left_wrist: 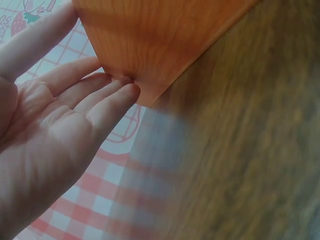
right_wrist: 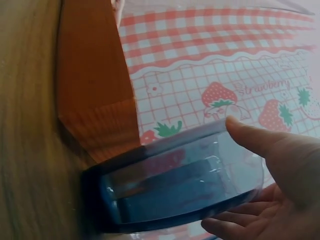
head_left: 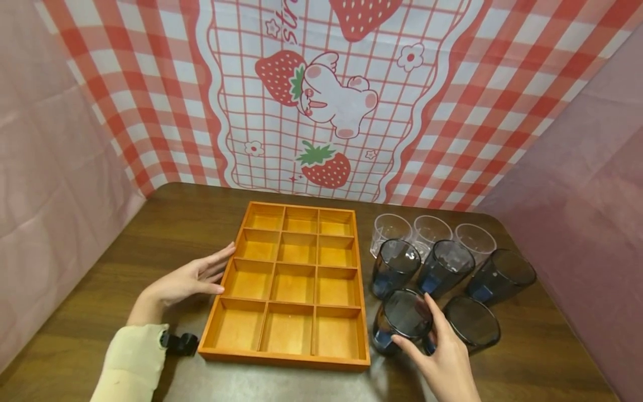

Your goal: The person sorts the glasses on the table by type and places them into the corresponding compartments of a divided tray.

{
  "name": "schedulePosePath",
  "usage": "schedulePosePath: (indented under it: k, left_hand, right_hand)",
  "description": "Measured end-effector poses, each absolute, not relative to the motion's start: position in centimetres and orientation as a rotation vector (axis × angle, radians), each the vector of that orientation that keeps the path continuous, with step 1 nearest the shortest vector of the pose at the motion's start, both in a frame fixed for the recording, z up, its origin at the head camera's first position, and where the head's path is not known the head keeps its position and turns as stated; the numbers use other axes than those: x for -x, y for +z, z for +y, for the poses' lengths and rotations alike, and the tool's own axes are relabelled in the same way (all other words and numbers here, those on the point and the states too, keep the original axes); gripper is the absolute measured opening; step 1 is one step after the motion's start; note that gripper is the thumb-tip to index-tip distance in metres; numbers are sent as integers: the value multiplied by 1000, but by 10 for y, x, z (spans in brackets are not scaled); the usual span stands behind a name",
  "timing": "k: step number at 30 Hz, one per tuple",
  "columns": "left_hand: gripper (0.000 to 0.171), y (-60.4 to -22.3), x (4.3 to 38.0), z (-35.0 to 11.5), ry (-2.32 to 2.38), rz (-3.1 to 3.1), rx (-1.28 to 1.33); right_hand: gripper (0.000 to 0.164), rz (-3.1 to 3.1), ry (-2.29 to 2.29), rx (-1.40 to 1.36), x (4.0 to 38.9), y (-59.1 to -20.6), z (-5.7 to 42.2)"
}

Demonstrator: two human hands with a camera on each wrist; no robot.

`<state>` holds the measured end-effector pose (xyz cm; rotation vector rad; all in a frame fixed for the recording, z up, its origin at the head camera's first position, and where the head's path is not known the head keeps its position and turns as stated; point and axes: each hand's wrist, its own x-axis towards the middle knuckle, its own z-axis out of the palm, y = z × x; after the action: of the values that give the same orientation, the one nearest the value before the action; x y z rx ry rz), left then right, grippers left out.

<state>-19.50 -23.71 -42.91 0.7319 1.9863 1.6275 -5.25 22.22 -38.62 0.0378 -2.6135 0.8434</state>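
A wooden tray [head_left: 286, 360] with a grid of several square compartments lies on the table. My left hand [head_left: 183, 282] touches its left side with fingers extended; in the left wrist view the fingertips [left_wrist: 131, 92] meet the orange side wall. To the tray's right, my right hand [head_left: 444, 357] grips a dark tinted glass [head_left: 402, 321] near its rim, thumb on the near side and fingers on the far side. The right wrist view shows this glass [right_wrist: 170, 185] with a bluish base, close beside the tray's side wall [right_wrist: 95, 75].
Several more dark glasses [head_left: 447, 268] stand behind and right of the held one. Behind them is a row of three clear cups [head_left: 432, 231]. A strawberry-patterned cloth [head_left: 321, 111] hangs at the back, with pink cloth [head_left: 567, 184] at the sides.
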Motion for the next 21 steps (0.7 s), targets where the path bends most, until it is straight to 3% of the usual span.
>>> schedulePosePath:
  k: [10, 21]
  left_hand:
    - [88, -430, 193, -235, 1587, 2018, -676]
    - [87, -429, 194, -235, 1598, 2010, -675]
  right_hand:
    - [82, -2595, 1051, 234, 51, -385, 213]
    - [81, -2483, 1163, 307, 52, -384, 209]
